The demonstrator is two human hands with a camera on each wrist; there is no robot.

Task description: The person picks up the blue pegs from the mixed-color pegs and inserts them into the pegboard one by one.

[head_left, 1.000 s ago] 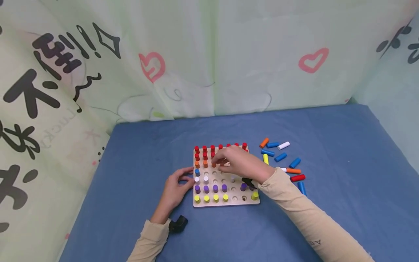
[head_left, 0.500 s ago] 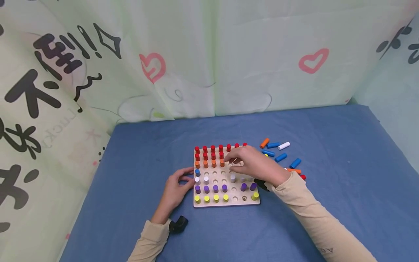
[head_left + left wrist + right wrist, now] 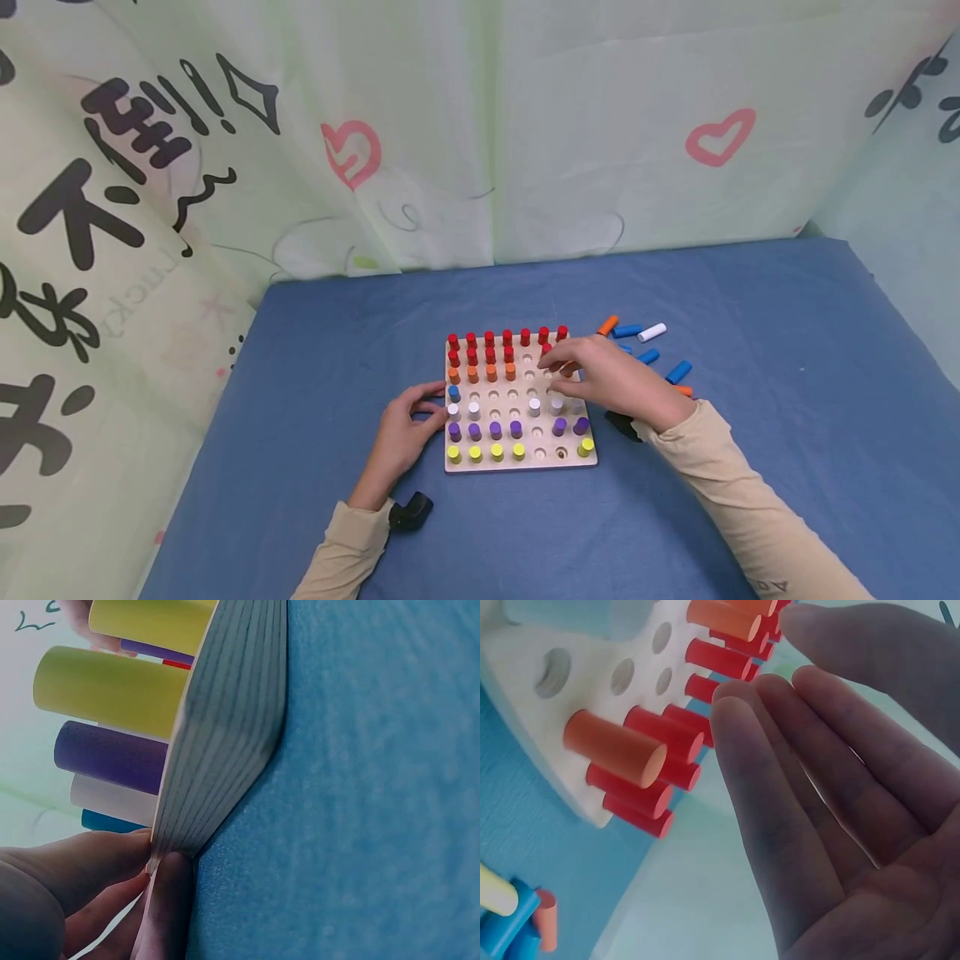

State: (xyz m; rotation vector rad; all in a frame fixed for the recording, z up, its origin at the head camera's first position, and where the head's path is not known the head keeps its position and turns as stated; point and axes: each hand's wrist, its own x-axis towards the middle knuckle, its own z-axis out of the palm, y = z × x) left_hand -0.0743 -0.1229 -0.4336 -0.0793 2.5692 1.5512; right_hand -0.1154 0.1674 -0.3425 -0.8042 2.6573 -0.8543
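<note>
A pale pegboard (image 3: 487, 469) lies on a blue cloth (image 3: 337, 350); the left hand (image 3: 402, 433) touches the board's left edge with thumb and fingertips, the thumb held apart from the index finger; the right hand (image 3: 611, 375) hovers over the board's right side, its fingers gently bent and close together, the thumb spread away from them across a gap.

Upright pegs stand in rows: red pegs (image 3: 507, 337) fill the far row and part of the next; then come orange pegs (image 3: 491, 373), one blue peg (image 3: 454, 393) at the left end, white pegs (image 3: 535, 407), purple pegs (image 3: 495, 431) and, nearest the wearer, yellow pegs (image 3: 497, 452); bare holes show among them.

Loose pegs (image 3: 648, 356) lie right of the board, some hidden by the right hand; behind hangs a pale curtain (image 3: 562, 208) with pink hearts and dark lettering.
</note>
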